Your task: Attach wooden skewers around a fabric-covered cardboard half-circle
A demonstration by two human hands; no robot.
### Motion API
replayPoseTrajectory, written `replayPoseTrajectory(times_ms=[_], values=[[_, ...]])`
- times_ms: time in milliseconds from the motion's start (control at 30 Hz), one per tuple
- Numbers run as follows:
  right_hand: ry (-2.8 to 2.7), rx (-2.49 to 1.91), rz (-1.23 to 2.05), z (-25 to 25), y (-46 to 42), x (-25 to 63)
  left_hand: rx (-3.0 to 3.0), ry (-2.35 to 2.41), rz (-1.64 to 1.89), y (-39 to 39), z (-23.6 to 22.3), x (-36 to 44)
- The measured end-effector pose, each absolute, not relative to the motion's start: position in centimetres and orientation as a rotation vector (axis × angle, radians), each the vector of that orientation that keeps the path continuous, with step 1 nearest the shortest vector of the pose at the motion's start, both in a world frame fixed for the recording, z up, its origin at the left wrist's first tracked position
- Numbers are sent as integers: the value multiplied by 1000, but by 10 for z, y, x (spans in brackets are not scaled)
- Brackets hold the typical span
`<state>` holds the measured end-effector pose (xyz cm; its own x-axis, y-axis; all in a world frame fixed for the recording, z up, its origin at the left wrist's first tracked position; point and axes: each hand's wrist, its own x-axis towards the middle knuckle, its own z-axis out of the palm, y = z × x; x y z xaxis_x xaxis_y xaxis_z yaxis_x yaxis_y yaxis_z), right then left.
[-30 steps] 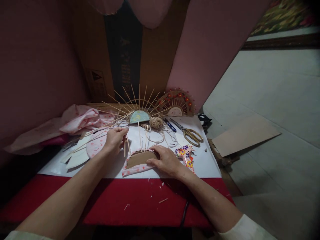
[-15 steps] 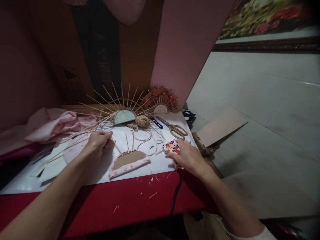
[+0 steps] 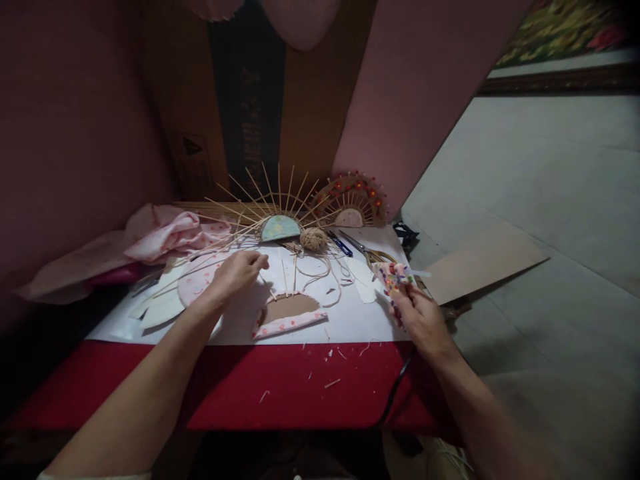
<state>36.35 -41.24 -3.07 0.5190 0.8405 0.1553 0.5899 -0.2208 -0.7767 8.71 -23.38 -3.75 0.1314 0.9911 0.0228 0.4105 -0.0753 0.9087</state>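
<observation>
My left hand (image 3: 243, 272) is closed in a pinch at the upper end of a thin wooden stick (image 3: 269, 287). The stick's lower end meets the curved edge of a half-round cardboard piece (image 3: 295, 306), whose straight edge is wrapped in pink dotted fabric (image 3: 293, 325). Two more short sticks (image 3: 294, 275) stand out from that curved edge. My right hand (image 3: 420, 317) grips a flower-patterned glue gun (image 3: 393, 280) at the right end of the white sheet. A pale glue stick (image 3: 421, 273) pokes out of its back, and a dark cord (image 3: 395, 387) hangs below.
Behind lie a half-round with radiating sticks (image 3: 280, 228), a twine ball (image 3: 314, 239), blue snips (image 3: 341, 244) and scissors (image 3: 370, 252). A red-beaded fan (image 3: 350, 200) leans at the back. Pink fabric (image 3: 170, 237) is heaped left. Scraps dot the red cloth (image 3: 225, 387).
My right hand has picked up and turned the glue gun, so its glue stick now shows. My left hand stays at the stick. The view has swung left.
</observation>
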Motion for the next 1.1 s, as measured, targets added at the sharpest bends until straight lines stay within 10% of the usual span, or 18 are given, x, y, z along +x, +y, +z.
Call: replayPoseTrajectory(times_ms=[333,1100], values=[[-1101,-1429,1290,-17,-399,296,2002,1470,574,-242,-34,87],[-947,-1180,1224,-68,-376,278,1532,938,343,-264,-31,99]])
